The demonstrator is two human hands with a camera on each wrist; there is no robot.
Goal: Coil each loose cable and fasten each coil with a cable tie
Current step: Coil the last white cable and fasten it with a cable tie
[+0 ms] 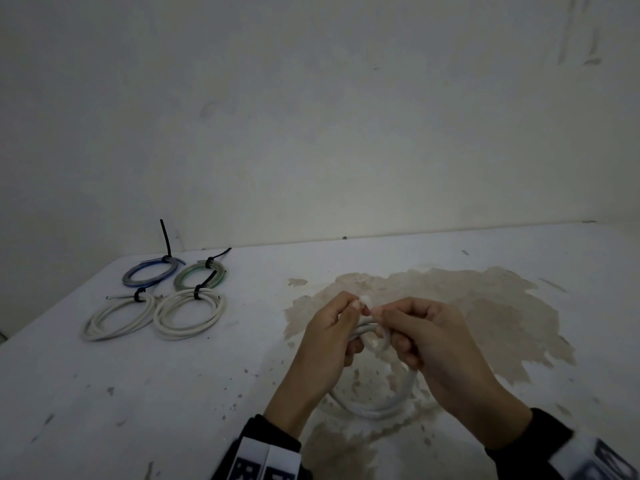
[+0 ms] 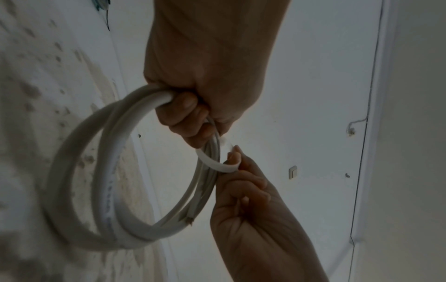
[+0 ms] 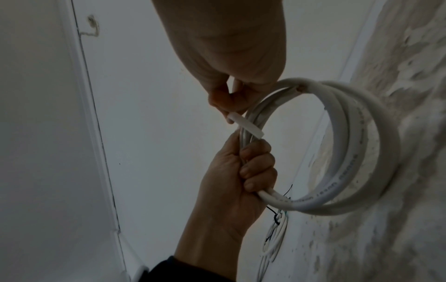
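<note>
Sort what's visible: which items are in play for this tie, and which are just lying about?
In play: white cable coil, white cable tie, left hand, right hand.

Lying about: four already tied coils, blue, green, two white.

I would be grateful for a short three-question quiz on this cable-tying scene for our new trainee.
1. How many finished coils lie at the table's far left?
2. True or false: the tie being wrapped round the held coil is black.
3. Which hand grips the coil's strands? (a) left (b) right

Key:
1. Four: the blue coil, the green coil and two white coils, each with a black tie.
2. False: the white tie loops round the white coil.
3. (a) The left hand grips them; the right hand pinches the tie.
</note>
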